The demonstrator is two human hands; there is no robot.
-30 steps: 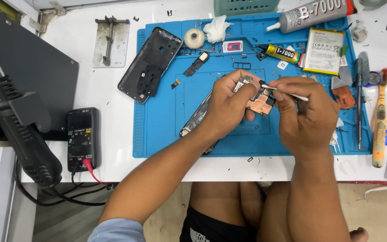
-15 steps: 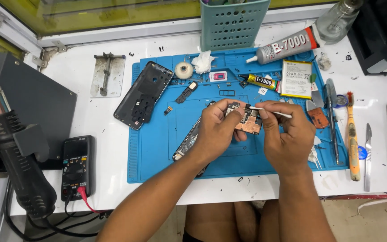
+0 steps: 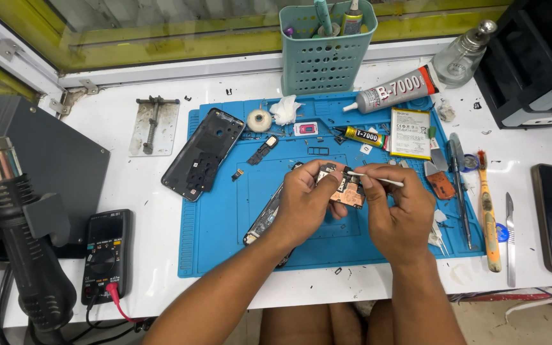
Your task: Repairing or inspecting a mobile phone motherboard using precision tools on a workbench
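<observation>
While my left hand (image 3: 305, 201) pinches the small circuit board (image 3: 346, 191) between thumb and fingers, I keep it raised just above the middle of the blue mat (image 3: 225, 243). My left fingers are closed on the board's left edge, so the board projects to the right of that hand, toward my other hand. My right hand (image 3: 398, 214) is closed narrowly on a thin white stick (image 3: 378, 179), gripped between thumb and forefinger. The stick lies nearly level, its tip touching the upper edge of the board.

Positions relative to the mat:
- The phone body (image 3: 264, 214) lies on the mat under my left wrist, partly hidden.
- The black back cover (image 3: 202, 153) rests across the mat's upper left edge.
- A flat battery (image 3: 410, 132) and two glue tubes, large (image 3: 394, 89) and small (image 3: 362, 135), lie at the upper right part.
- A screwdriver (image 3: 461, 185) lies on the right edge; a wooden-handled brush (image 3: 488, 217) and a metal blade (image 3: 510, 236) lie just beyond it.
- A meter (image 3: 105, 252) sits left of the mat, with the hot-air gun (image 3: 23, 236) farther left.
- A green basket (image 3: 328, 51) stands behind the mat.
</observation>
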